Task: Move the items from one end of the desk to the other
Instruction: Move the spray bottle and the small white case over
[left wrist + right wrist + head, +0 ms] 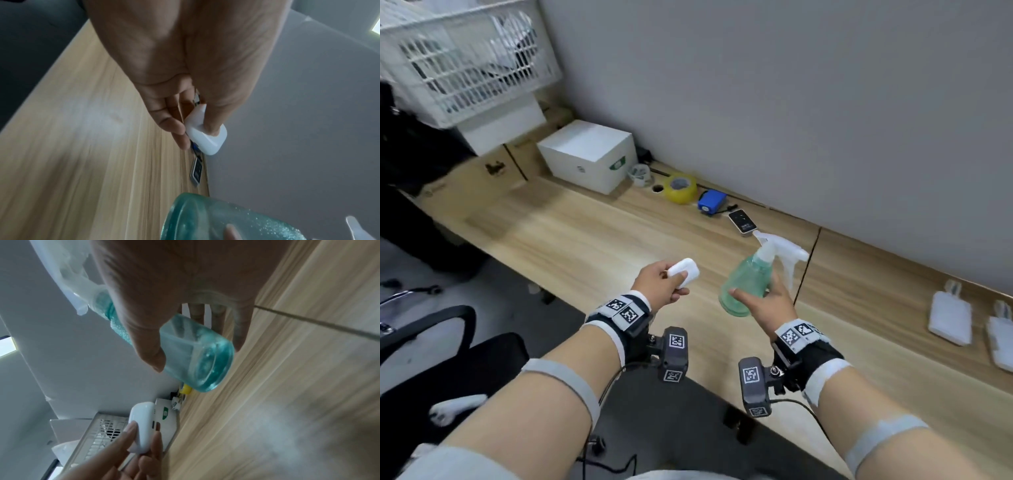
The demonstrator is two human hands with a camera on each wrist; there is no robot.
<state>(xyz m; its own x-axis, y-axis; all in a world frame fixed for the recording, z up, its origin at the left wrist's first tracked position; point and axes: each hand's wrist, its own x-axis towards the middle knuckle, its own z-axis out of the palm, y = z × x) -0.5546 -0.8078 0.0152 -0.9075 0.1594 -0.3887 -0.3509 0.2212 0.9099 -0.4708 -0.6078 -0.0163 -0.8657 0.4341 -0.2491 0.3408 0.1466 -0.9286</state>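
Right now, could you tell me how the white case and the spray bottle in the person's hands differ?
The white case is small, opaque and rounded; the spray bottle is far larger, see-through green with a white trigger head. The left hand pinches the case between thumb and fingers, while the right hand wraps the bottle's body, which is tilted. Both are held off the desk.

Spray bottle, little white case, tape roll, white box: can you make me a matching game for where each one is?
Things:
1. spray bottle
2. small white case
3. yellow tape roll
4. white box

Places:
A. held in the left hand
B. on the desk beside the blue device
C. held in the right hand
D. on the desk near the white basket

Pairs: 1-C, 2-A, 3-B, 4-D
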